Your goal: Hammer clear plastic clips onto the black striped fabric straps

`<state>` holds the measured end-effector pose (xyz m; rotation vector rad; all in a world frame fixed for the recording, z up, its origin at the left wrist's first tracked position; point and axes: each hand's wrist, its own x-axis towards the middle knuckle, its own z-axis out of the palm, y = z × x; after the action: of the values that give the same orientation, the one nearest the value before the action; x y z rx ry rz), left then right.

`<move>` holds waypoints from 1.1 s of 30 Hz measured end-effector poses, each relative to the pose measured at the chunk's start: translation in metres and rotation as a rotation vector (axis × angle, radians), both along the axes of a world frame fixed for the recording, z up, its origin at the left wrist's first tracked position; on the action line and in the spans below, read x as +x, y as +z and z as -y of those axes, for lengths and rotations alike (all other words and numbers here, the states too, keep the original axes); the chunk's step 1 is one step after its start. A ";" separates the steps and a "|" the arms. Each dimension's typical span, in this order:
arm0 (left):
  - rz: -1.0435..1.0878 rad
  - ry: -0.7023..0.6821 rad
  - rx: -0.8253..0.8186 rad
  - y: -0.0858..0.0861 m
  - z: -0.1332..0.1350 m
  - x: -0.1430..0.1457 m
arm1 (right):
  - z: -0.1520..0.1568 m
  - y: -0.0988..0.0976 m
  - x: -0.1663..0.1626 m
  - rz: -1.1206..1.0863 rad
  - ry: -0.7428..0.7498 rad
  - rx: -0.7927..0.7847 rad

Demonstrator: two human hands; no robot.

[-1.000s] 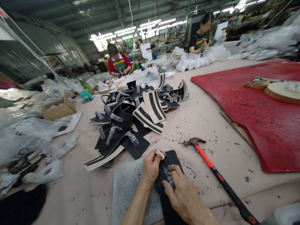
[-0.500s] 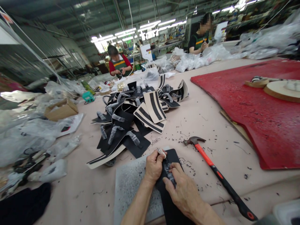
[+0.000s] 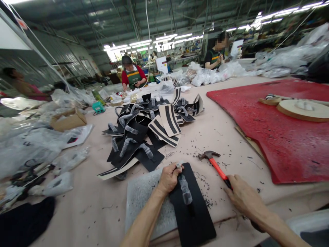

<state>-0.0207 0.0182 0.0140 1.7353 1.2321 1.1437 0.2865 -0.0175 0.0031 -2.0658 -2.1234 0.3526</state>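
Note:
My left hand (image 3: 168,179) is closed around a short silvery metal punch (image 3: 178,165), held upright at the top edge of a black panel (image 3: 197,219). A plastic-wrapped strap handle (image 3: 185,191) runs along the panel's middle. Under the panel's left side lies a grey, speckled board (image 3: 144,200). To the right, my right hand (image 3: 244,195) has its fingers around the black grip of a claw hammer (image 3: 216,166) with an orange-red shaft. The hammer's head rests on the table, and its lower grip is hidden by the hand. The punch's tip is hidden too.
A pile of black panels (image 3: 136,137) with wrapped handles lies ahead. At right is a red sheet (image 3: 246,109) bearing a tape roll (image 3: 304,109). Plastic bags and a cardboard box (image 3: 69,120) are on the left. Small black bits litter the table. Co-workers sit beyond.
My right hand has left the wrapped handle on the panel and moved right onto the hammer's grip. My left hand still holds the punch at the panel's top.

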 end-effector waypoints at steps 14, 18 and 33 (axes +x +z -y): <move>-0.006 -0.041 0.042 -0.004 0.002 -0.001 | 0.002 0.099 -0.051 -0.506 0.090 0.093; -0.020 -0.046 0.041 -0.006 0.002 -0.003 | 0.004 0.098 -0.053 -0.128 0.367 0.187; -0.046 -0.049 0.045 -0.010 0.002 -0.003 | 0.005 0.108 -0.059 0.003 0.549 0.338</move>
<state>-0.0238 0.0162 0.0038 1.8247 1.1932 1.1167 0.2277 -0.0227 0.1106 -1.2890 -2.5154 0.0401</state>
